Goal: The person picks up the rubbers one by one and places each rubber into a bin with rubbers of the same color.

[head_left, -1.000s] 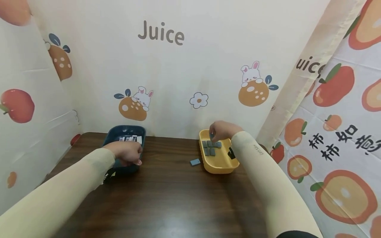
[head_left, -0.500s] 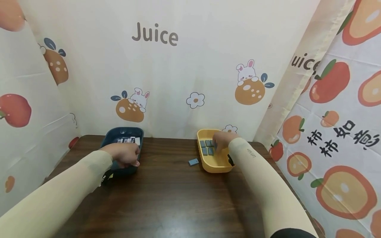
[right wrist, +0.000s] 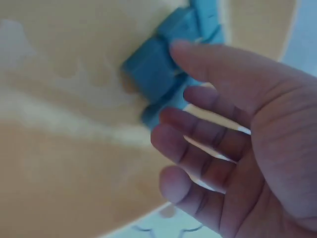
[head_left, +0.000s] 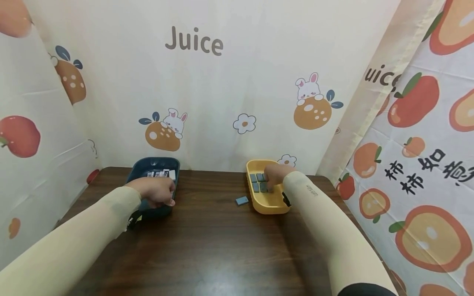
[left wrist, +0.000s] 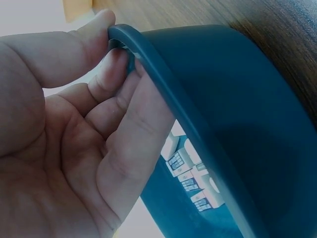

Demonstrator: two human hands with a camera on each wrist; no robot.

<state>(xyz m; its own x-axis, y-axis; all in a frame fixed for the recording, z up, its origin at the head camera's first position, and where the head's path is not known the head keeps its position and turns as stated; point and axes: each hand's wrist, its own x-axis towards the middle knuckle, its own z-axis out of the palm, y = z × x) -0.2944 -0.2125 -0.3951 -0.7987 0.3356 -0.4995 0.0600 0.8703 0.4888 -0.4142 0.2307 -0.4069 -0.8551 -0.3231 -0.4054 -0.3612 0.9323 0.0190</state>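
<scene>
At the left, my left hand [head_left: 155, 191] grips the rim of a dark blue plastic bin [left wrist: 223, 79], with the thumb outside and the fingers curled over the inside. Small white blocks [left wrist: 190, 181] with printed faces lie in that bin. My right hand [head_left: 275, 174] reaches down into a yellow bin [head_left: 272, 206] at the right. Several small blue blocks [right wrist: 151, 69] lie grouped on its floor. In the right wrist view the thumb tip overlaps the edge of a block, and the other fingers are loosely bent beside the group, not wrapped round one.
A single blue block [head_left: 242, 200] lies on the brown wooden table [head_left: 214, 238], just left of the yellow bin. A printed cloth backdrop [head_left: 207, 90] stands behind the table, with more cloth along both sides. Below the left wrist is a small dark strap-like item [head_left: 134, 220].
My right hand has lowered into the yellow bin with a blue block, and the loosened fingers are now down among the blocks. The left hand keeps its hold on the dark blue bin.
</scene>
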